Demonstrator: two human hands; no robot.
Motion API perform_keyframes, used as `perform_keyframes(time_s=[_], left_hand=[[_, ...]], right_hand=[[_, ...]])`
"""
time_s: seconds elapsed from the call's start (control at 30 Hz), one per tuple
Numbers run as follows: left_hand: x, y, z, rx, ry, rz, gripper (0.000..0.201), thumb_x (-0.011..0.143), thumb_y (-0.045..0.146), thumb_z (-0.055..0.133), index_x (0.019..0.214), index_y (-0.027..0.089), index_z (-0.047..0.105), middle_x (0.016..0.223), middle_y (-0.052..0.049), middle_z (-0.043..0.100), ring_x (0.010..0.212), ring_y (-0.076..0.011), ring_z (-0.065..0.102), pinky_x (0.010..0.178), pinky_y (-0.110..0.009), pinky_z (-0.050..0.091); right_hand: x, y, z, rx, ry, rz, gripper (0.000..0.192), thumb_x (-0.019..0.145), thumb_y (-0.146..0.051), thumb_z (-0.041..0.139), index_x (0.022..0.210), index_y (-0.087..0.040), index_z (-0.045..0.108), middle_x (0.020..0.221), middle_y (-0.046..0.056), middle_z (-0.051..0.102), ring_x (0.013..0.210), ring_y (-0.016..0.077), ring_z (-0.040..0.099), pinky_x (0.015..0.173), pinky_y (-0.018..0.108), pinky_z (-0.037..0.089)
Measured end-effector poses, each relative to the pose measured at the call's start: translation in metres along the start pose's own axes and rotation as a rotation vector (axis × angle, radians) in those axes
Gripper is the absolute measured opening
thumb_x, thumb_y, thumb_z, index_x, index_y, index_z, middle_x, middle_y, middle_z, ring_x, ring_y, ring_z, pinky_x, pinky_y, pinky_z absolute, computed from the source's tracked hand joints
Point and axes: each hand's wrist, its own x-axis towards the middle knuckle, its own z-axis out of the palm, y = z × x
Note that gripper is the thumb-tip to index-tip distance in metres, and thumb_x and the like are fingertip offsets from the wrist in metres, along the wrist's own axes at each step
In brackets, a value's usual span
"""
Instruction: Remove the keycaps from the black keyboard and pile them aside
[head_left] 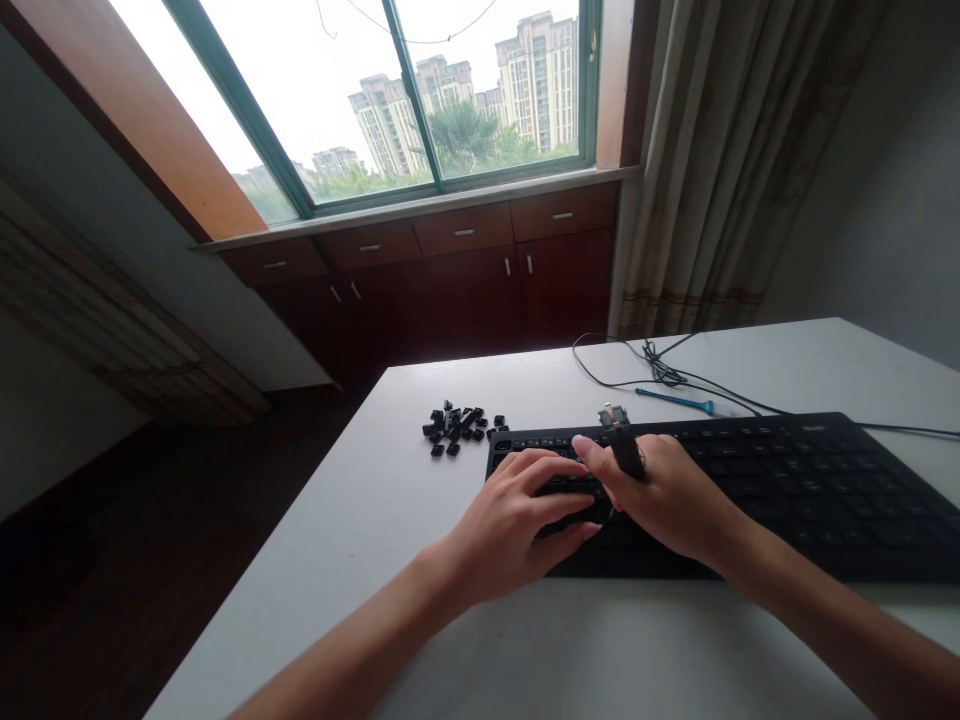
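A white surface [420,560] fills the lower half of the frame, running from the centre down to the bottom edge. Behind it, in the upper half, stands a dark wooden cabinet [465,270] with drawers under a wide window [420,90], and a beige curtain [720,170] hangs at the upper right. A black keyboard [810,490] lies on the surface at centre right, its cable [660,375] looping behind it toward the curtain. The left hand [517,525] lies flat with fingers spread on the keyboard's left end, pressing it down and grasping nothing. The right hand [667,500] sits just beside it, touching the left fingertips, and is closed around a small dark keycap puller [622,440] that sticks upward between thumb and fingers above the keys. A heap of loose black keycaps [457,425] lies on the surface just left of the keyboard's upper corner. A thin blue tool [675,401] rests behind the keyboard, near the cable
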Motion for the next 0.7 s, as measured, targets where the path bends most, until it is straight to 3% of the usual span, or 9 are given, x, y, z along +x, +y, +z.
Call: perform_keyframes(time_s=[0.13,0.3,0.37,0.5,0.7], left_hand=[[0.001,0.003,0.003,-0.028,0.0,-0.017,0.019,0.097,0.028,0.063,0.112,0.024,0.074,0.125,-0.006,0.068,0.111,-0.024,0.062,0.097,-0.042,0.053],[0.002,0.006,0.001,-0.056,-0.014,-0.034,0.019,0.098,0.024,0.061,0.111,0.023,0.073,0.123,-0.007,0.069,0.11,-0.0238,0.061,0.096,-0.042,0.053],[0.003,0.006,0.0,-0.063,-0.023,-0.033,0.019,0.098,0.024,0.06,0.111,0.023,0.073,0.123,-0.007,0.069,0.11,-0.0239,0.061,0.096,-0.041,0.053],[0.003,0.007,-0.001,-0.08,-0.037,-0.038,0.019,0.099,0.023,0.058,0.11,0.023,0.073,0.123,-0.007,0.068,0.11,-0.024,0.06,0.097,-0.042,0.053],[0.002,0.009,-0.002,-0.069,-0.09,-0.081,0.027,0.094,0.03,0.064,0.121,0.025,0.069,0.128,-0.008,0.065,0.115,-0.0262,0.058,0.1,-0.046,0.049]], right_hand=[[-0.001,-0.001,-0.001,0.008,-0.006,0.036,0.057,0.098,-0.047,0.05,0.047,-0.021,0.051,0.045,0.0,0.054,0.046,0.0152,0.052,0.053,0.028,0.038],[0.0,-0.003,-0.002,0.257,-0.214,0.335,0.06,0.094,-0.059,0.051,0.049,-0.019,0.057,0.042,0.003,0.057,0.035,0.0144,0.053,0.036,0.024,0.042],[0.0,-0.004,0.0,0.358,-0.233,0.42,0.063,0.094,-0.063,0.047,0.05,-0.018,0.057,0.043,0.004,0.058,0.033,0.013,0.053,0.032,0.022,0.042],[0.001,-0.004,0.002,0.455,-0.205,0.416,0.061,0.096,-0.058,0.045,0.053,-0.017,0.057,0.043,0.002,0.058,0.032,0.0103,0.051,0.03,0.018,0.041],[0.002,0.003,-0.009,0.294,-0.356,0.39,0.053,0.095,-0.044,0.049,0.05,-0.015,0.058,0.045,0.004,0.062,0.031,0.0108,0.053,0.029,0.017,0.043]])
